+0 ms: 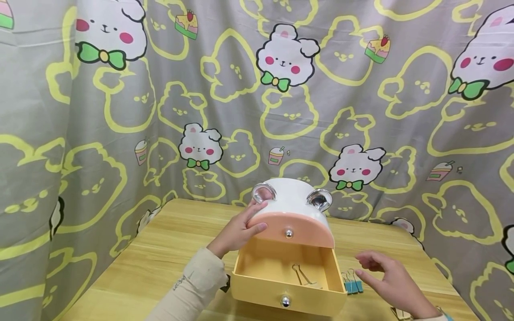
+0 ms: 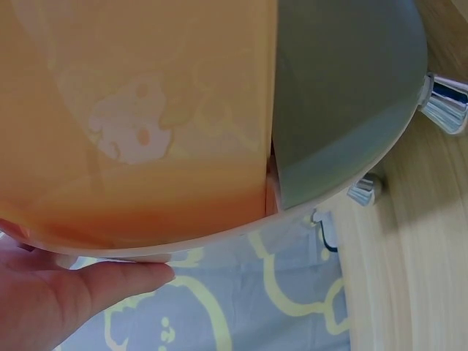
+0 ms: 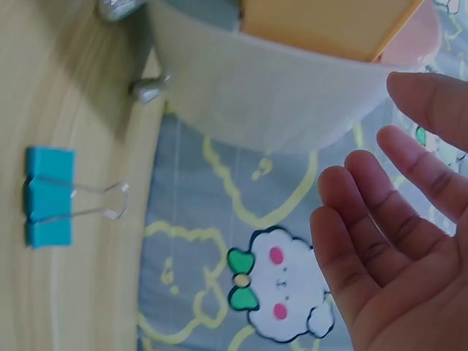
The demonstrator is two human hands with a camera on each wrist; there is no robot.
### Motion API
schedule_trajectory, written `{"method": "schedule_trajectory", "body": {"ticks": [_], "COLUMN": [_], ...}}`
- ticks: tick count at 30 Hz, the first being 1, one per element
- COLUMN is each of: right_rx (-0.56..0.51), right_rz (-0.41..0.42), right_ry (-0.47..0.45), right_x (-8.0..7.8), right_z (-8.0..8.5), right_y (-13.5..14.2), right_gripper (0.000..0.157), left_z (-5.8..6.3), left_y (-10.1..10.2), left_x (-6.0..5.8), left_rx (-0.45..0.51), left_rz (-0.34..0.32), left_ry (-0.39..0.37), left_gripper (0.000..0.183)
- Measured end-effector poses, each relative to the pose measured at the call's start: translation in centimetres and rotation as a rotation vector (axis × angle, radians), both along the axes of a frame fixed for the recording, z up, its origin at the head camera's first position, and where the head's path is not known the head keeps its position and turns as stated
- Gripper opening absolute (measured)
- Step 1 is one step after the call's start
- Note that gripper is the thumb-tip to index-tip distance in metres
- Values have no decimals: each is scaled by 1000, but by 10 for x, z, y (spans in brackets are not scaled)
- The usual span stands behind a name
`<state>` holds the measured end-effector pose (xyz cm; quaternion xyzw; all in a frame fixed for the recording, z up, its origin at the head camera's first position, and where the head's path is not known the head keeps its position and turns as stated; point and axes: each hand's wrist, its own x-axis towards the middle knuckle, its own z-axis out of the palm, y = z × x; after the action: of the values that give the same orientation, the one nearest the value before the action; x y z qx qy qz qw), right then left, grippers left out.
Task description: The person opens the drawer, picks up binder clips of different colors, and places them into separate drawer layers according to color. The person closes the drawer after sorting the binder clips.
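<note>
On the table stands a small white drawer box (image 1: 292,191) with silvery ears, a pink upper drawer (image 1: 307,227) and a yellow lower drawer (image 1: 257,287) pulled out. A binder clip (image 1: 311,283) lies inside the yellow drawer. My left hand (image 1: 241,225) rests against the box's upper left side, its thumb on the pink front; in the left wrist view one finger (image 2: 131,278) lies straight along the shell. Right of the drawer, my right hand (image 1: 387,278) hovers empty, fingers loosely bent, near teal binder clips (image 1: 353,286). One teal clip (image 3: 51,197) shows in the right wrist view.
More binder clips (image 1: 401,313) lie at the table's front right, partly hidden by my right forearm. A small dark object (image 1: 226,285) shows beside my left sleeve. Behind the wooden table (image 1: 172,249) hangs a grey patterned curtain (image 1: 233,107), also along both sides.
</note>
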<state>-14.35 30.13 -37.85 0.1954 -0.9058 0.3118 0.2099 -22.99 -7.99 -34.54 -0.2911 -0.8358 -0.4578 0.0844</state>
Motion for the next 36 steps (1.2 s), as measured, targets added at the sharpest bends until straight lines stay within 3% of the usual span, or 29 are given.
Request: {"method": "schedule_trajectory", "body": {"ticks": [6,10,17,21,27,32,36], "right_rx": [14,37,113,140,146,141,162], "right_rz": [-43,-100,-185,-231,-329,-328,-304], "right_ry": [-51,-148,-347,-424,-515,-613,-691], "right_x": [-6,-7,-8,-10,-12,-14,-17], "right_z": [-11,-16,-23,-28,-35,-42,-48], "right_y": [16,26,47,58,73,85,93], "right_gripper": [22,23,36,39,57,74,77], "left_z": [0,1,1,0,0,0,0], "left_y": [0,1,1,1,1,1,1], "left_x": [1,2,3,2,2,3,3], "left_rx": [4,2,1,4,8,6,5], "left_rz": [1,2,1,2,3,5,7], "left_ry": [-6,-6,-5,-5,-8,-5,-8], "left_gripper": [59,59,59,59,59,59,59]}}
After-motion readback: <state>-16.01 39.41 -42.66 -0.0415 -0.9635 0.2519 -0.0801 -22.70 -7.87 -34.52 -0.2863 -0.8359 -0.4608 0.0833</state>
